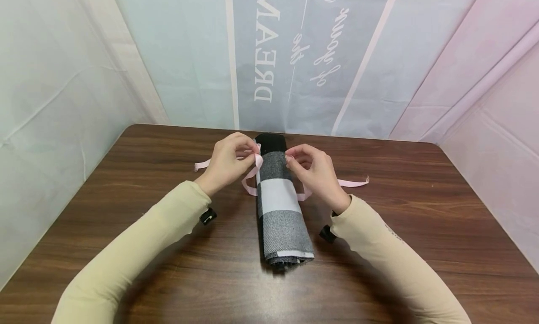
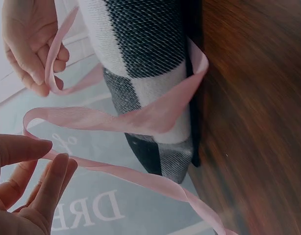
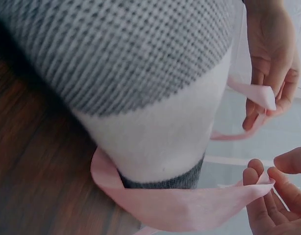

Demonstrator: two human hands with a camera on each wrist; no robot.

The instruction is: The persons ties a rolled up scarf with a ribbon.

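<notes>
A rolled-up black, grey and white checked cloth [image 1: 279,195], like a scarf, lies lengthwise on the table. A pink ribbon [image 2: 155,110] passes around it, its underside part hidden. On the roll's left, my left hand [image 1: 227,161] pinches one length of the ribbon between thumb and fingers; the left wrist view shows this pinch close up. Opposite it, my right hand [image 1: 318,172] pinches the other length, seen in the right wrist view as a pink band [image 3: 180,208] rising to the fingertips. Both hands are raised beside the roll's far half.
The brown wood-grain table [image 1: 177,277] extends around the roll. Loose ribbon ends [image 1: 353,183] trail to either side. A pale printed curtain [image 1: 193,57] hangs behind the table's far edge, with white sheeting at left and pinkish sheeting at right.
</notes>
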